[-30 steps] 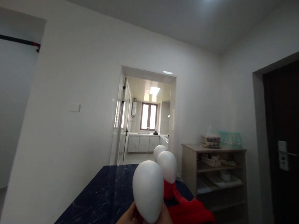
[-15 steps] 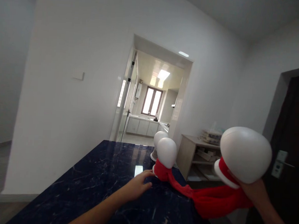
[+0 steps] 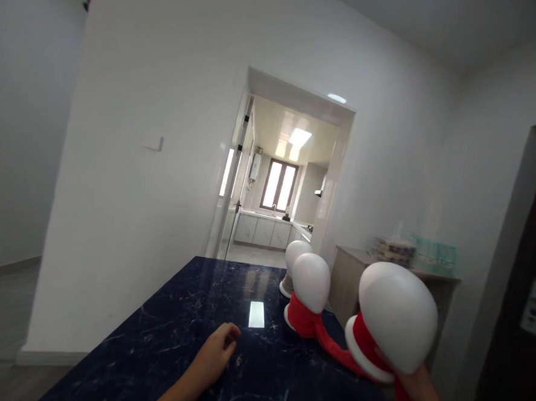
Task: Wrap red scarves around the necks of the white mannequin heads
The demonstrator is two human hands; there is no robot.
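My right hand is wrapped round the neck of a tilted white mannequin head, partly hidden behind it. Red cloth, like a scarf, circles that neck and stretches left to a second white mannequin head, where it is wound round the neck too. This second head stands on the dark marbled table. Apart from it, my left hand hovers over the tabletop, fingers loosely bent, thumb separate, with nothing in it.
A third white head stands just behind the second. Beyond the table's right side is a wooden cabinet bearing a stack of packages and wrapped bottles. A doorway at the back leads to a kitchen.
My right hand has brought its mannequin head left and down, closer to the table. My left hand has drawn back from the second head, its fingers more bent. The view has turned slightly.
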